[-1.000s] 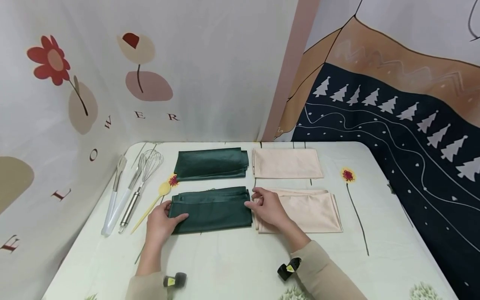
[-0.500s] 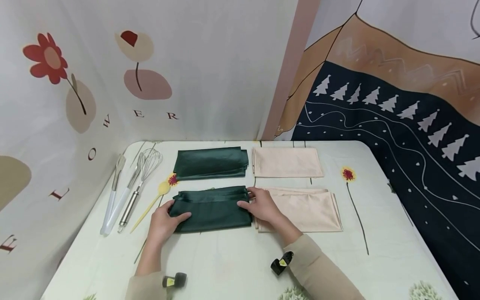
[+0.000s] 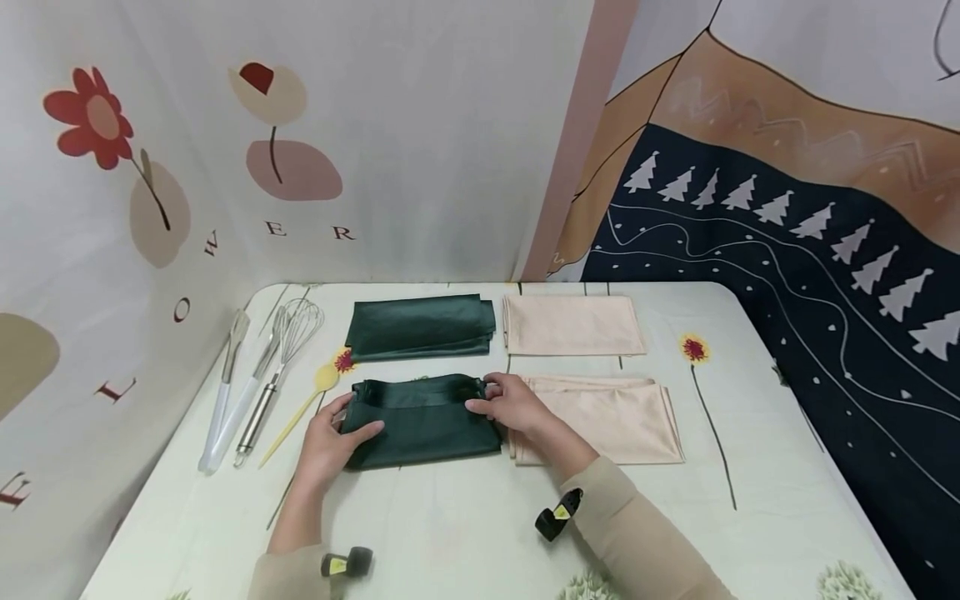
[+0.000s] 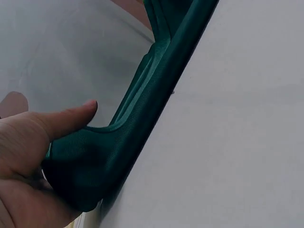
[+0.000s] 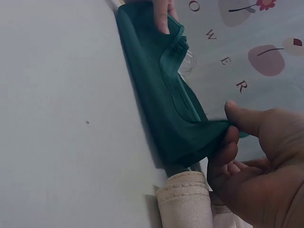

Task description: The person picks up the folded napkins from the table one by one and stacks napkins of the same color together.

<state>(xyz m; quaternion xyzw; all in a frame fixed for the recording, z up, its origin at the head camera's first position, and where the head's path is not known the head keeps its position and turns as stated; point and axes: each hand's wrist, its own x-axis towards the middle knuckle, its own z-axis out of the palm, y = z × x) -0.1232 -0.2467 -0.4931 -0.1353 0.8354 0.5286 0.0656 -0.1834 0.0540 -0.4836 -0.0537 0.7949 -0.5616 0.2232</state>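
A folded dark green satin cloth [image 3: 423, 435] lies at the front of the table, its two ends lifted so the top layer bows. My left hand [image 3: 321, 450] grips its left end, thumb on top and fingers at the edge underneath. At the far right corner my right hand [image 3: 516, 407] pinches the fabric between thumb and fingers. In the right wrist view, that corner of the green cloth [image 5: 161, 99] is pulled up to a point. Its left end sags below the thumb in the left wrist view. A folded pale pink cloth [image 3: 600, 425] lies close under the right wrist.
Behind lie a second green cloth [image 3: 420, 327] and a second pink one [image 3: 573, 325], both folded. To the left are a whisk [image 3: 281, 367], a yellow spoon [image 3: 306, 406] and two utensils with pale handles [image 3: 225, 400]. Printed curtains stand along the table's back.
My right hand has moved left onto the green cloth's right corner and taken hold of it. The left hand has shifted slightly right, and the cloth's ends have risen and drawn inward.
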